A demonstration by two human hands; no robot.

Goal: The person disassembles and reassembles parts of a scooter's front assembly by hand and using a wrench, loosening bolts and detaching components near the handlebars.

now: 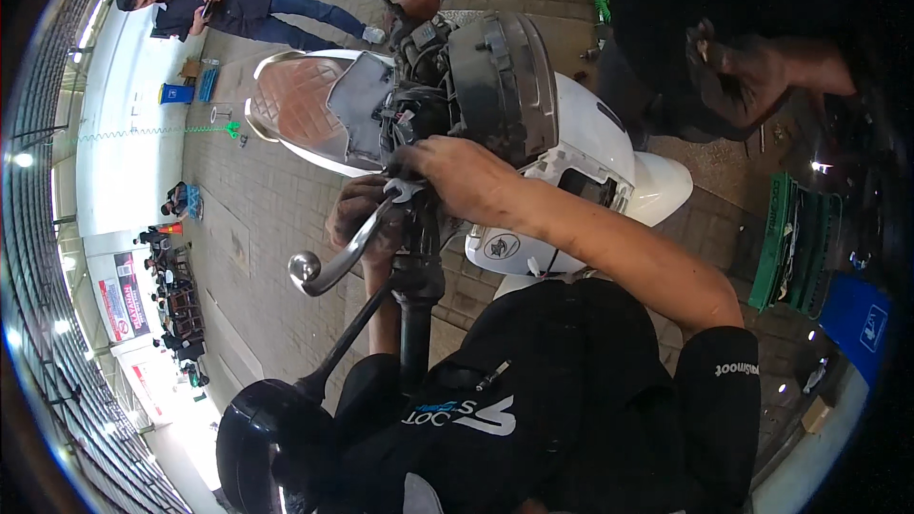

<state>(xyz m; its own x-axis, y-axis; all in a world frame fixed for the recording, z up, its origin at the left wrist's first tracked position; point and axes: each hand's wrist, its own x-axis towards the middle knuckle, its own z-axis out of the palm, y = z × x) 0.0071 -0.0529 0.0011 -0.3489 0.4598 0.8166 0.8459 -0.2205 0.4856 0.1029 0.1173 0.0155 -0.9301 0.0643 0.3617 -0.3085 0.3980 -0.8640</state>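
A white scooter stands before me with its front covers off, and both my hands are at its black handlebar [416, 271]. My left hand [360, 214] is closed behind the silver brake lever [343, 265]. The silver open jaw of a spanner [404, 190] shows between my hands; its shank seems to run into my left hand, partly hidden by the lever. My right hand [455, 169] reaches across from the right, fingers bent and closed at the handlebar just above the spanner jaw. What those fingertips grip is hidden. The black rubber grip [415, 333] points towards me.
A black mirror [276, 443] juts out at lower left. Exposed wiring [405, 114] lies beyond my hands, beside the brown seat [297, 105]. A co-worker's hand [419, 2] touches the far handlebar; another person's hand [738, 71] is at right. Green crates [795, 243] stand at right.
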